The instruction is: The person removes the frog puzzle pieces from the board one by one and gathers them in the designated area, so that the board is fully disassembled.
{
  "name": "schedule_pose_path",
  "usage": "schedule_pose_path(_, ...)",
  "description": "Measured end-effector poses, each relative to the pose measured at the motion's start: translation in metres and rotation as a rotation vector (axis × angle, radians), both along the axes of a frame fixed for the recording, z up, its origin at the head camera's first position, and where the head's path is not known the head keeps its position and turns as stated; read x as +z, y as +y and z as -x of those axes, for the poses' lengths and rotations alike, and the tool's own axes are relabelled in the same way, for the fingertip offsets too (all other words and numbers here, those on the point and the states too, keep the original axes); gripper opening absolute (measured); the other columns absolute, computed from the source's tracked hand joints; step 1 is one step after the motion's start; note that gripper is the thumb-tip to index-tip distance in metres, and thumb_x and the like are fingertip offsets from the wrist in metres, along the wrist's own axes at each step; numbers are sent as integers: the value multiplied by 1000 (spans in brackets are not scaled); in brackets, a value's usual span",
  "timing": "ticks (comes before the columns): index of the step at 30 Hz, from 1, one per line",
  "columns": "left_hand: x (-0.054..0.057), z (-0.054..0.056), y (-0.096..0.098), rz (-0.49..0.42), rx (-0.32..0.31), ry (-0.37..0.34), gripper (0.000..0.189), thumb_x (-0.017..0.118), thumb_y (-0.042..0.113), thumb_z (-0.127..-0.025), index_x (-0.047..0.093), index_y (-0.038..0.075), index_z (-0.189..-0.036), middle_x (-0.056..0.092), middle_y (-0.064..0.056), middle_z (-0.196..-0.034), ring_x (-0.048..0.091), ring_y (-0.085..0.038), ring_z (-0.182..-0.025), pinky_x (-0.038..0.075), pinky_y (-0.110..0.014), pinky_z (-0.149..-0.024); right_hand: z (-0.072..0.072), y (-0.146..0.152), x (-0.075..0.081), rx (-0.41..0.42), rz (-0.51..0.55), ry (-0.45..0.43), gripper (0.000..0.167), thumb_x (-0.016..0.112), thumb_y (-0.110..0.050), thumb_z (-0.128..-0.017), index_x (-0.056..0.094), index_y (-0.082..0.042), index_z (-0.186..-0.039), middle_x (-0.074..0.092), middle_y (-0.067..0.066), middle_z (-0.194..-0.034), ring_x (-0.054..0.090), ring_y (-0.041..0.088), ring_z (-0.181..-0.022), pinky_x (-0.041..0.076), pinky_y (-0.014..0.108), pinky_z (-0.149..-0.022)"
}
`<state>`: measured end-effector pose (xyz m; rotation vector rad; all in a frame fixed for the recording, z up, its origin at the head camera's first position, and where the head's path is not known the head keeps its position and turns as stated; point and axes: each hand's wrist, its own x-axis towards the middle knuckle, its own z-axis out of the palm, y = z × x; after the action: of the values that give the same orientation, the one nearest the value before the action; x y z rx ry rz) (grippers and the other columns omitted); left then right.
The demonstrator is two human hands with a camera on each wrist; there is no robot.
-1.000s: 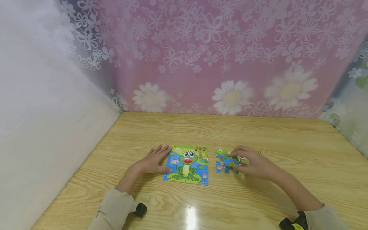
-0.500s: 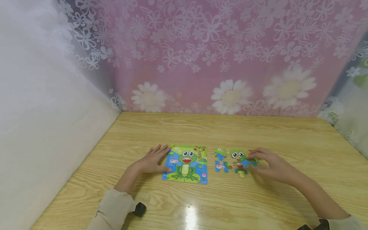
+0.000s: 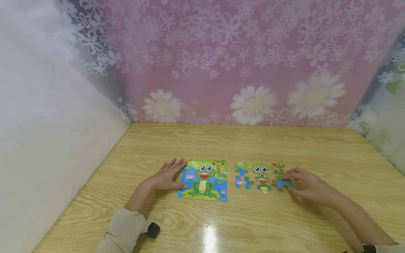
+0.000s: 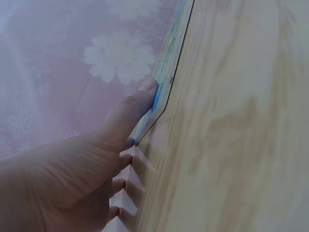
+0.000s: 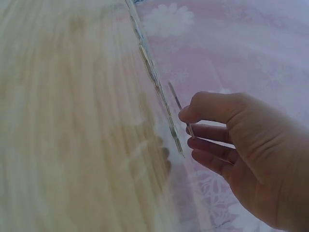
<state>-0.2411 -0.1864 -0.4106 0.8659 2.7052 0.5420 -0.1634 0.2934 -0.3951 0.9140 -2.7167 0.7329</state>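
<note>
A square frog picture board (image 3: 202, 180) lies flat on the table. My left hand (image 3: 165, 177) rests at its left side, fingers spread, with the thumb on the board's lower left. In the left wrist view that thumb (image 4: 147, 86) presses the board's edge. Right of the board are loose jigsaw pieces in rows, among them a piece with the frog's eyes (image 3: 260, 169) and one with its mouth (image 3: 262, 180). My right hand (image 3: 311, 186) pinches a blue and green jigsaw piece (image 3: 283, 183) at the right end of these rows. Edge-on in the right wrist view, the held piece (image 5: 175, 95) is just above the others.
The wood-grain table (image 3: 177, 225) extends around the board and pieces. Behind it hangs a pink floral curtain (image 3: 202, 80), and a white sheet (image 3: 57, 123) borders the left side. A black wrist strap mount (image 3: 153, 230) is on the left sleeve.
My right hand has moved right, carrying the blue and green jigsaw piece from over the left and middle pieces to the right end. My left hand and the board stay put.
</note>
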Motion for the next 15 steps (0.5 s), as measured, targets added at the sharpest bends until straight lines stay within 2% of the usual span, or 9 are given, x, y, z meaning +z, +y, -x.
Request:
schedule_pose_path(7,1,-1,1,-6,4,-9,96,59,61,-79,14,12,-149,6,-6,-153,-4,-29,-137,-4,-52,-106,2,5,-10,28,19,-17,33,76,-4,-73,66,-12,-104,56,4,-108,53,38,-99,44,59,-76)
schedule_pose_path(15,3,-2,1,-8,7,-10,96,60,60,-79,13,12,-149,6,-7,-153,-3,-29,-137,-4,-52,-106,2,7,-14,11,13,-57,35,75,0,-73,66,-13,-104,55,6,-111,50,39,-102,43,59,-78)
